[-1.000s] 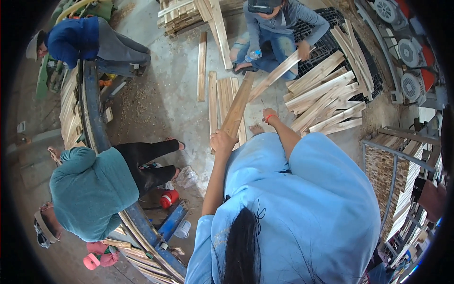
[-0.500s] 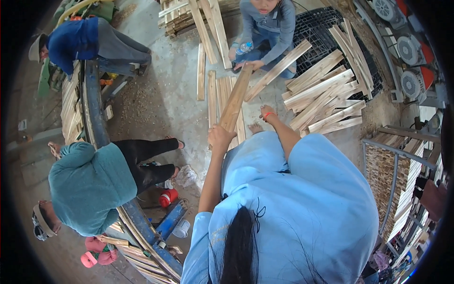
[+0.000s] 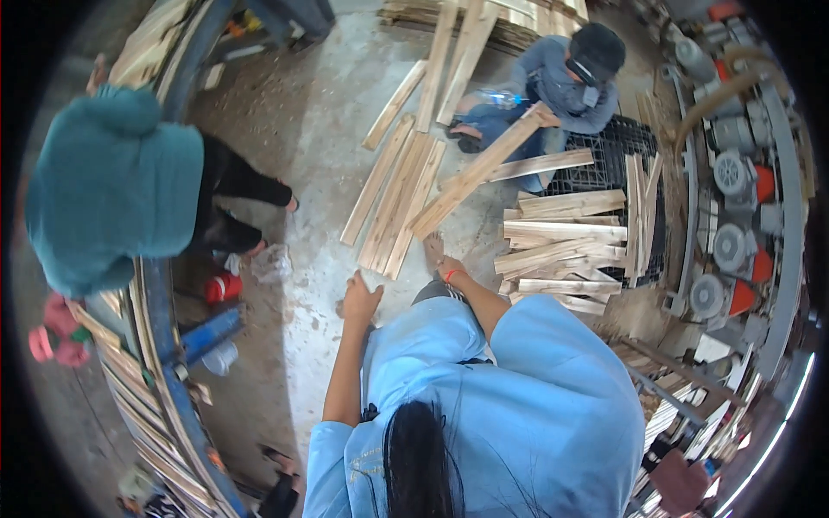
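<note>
My left hand [image 3: 361, 299] is open and holds nothing, its thumb apart from the fingers, just short of the near ends of several boards lying on the floor [image 3: 395, 203]. My right hand [image 3: 446, 268], below a red wristband, hangs near my bare foot; its fingers are only partly visible, look loosely apart, and hold nothing that I can see. Ahead, a seated person in a grey top and dark cap grips the far end of a wooden board [image 3: 484, 173]. That board slants down toward me, its near end over the boards on the floor, apart from my hands.
Stacked short boards [image 3: 566, 233] lie ahead right, by a black plastic pallet [image 3: 587, 177]. Motors [image 3: 732, 177] line the right side. At left, a person in teal [image 3: 117, 190] stands at a blue-framed bench [image 3: 177, 345]. A red jug [image 3: 223, 287] sits on the floor.
My left hand has let go of the board and drawn back. The board now slants to the right, held by the seated person, whose head has bent down. The view has turned.
</note>
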Demonstrator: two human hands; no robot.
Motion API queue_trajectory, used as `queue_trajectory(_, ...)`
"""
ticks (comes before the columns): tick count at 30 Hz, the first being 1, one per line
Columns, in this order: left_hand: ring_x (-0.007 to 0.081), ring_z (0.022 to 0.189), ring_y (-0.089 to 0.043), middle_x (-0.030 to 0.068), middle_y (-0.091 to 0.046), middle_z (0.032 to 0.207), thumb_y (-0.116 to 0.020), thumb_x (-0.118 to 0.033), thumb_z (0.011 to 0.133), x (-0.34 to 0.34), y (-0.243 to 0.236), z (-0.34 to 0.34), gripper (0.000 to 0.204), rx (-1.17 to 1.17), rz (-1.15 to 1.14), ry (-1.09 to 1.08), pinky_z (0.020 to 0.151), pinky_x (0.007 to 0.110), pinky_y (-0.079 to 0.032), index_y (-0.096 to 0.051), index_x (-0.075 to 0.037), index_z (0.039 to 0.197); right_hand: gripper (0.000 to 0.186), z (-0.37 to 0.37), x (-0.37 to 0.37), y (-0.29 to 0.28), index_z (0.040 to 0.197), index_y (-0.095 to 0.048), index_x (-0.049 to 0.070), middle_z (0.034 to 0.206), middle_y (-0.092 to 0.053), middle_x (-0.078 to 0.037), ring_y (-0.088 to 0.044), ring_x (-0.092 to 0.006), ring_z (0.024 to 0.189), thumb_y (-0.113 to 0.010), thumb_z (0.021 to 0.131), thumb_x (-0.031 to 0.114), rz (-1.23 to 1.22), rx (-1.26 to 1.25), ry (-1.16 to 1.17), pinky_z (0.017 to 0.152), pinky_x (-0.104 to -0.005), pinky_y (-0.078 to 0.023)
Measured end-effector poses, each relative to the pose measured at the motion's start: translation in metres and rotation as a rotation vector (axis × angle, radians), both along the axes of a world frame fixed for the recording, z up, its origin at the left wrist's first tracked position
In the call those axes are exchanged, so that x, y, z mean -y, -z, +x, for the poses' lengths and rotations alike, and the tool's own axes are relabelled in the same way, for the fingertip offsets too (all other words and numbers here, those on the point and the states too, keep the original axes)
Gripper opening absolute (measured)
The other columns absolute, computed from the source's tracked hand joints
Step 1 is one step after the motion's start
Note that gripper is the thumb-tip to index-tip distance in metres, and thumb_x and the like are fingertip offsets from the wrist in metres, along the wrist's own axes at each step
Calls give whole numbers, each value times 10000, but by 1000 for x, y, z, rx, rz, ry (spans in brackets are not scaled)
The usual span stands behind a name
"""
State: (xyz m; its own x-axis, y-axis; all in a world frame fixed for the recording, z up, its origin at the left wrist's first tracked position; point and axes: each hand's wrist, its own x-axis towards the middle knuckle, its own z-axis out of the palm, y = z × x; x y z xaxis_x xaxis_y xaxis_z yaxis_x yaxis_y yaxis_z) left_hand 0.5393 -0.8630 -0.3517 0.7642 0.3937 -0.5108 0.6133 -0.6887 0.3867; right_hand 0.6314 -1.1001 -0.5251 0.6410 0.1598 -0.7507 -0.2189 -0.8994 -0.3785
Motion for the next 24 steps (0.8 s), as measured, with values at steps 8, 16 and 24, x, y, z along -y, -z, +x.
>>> queue_trajectory(8,338,808,-640,217,-626,932,-687,-400,735,-94,108,-399,661,-67,-88,-690,698,383,-514,-496,60,1169,403,-46,-89,55,1167,-577,55,1172,-566,-226,-544,-364,1095,-369,931,307,-184,1150,-562,946,-434,-418)
queue_trajectory(16,227,480,-556,116,-553,684,-641,-316,750,-15,54,-709,378,90,-360,-1970,374,348,-400,-536,16,896,389,-227,-324,-110,1236,-502,62,813,-656,-193,-644,-332,788,-412,933,289,295,276,-968,757,-403,-490)
queue_trajectory(24,310,654,-608,168,-598,851,-632,-360,751,25,82,-699,496,302,-753,-2319,544,460,-474,-515,-7,1079,443,-375,-502,-168,1335,-437,66,664,-614,-107,-627,-182,623,-402,960,300,448,-66,-1150,663,-330,-485)
